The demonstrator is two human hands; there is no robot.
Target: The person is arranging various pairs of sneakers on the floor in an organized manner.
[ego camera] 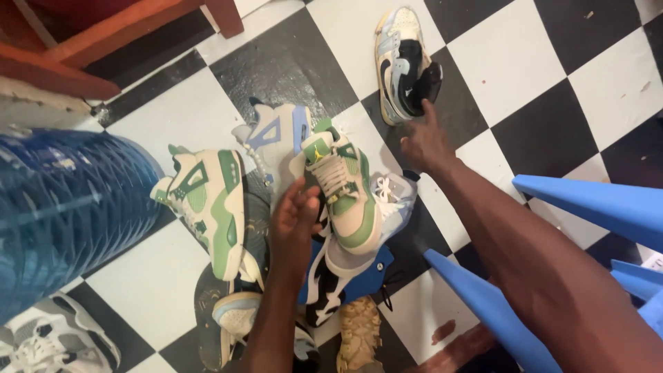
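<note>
The left hand (295,214) grips the side of a green-and-cream sneaker (343,190) atop a heap of shoes on the checkered floor (497,52), fingers curled against its inner edge. The right hand (425,141) reaches toward a pale blue shoe (404,62) lying apart, forefinger stretched out and touching its dark heel, other fingers bent under. A matching green sneaker (210,204) lies to the left.

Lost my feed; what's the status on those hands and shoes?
Left hand grips green-and-cream sneaker. Right hand reaches pale blue shoe, fingertip touching. Shoe pile underneath.
</note>
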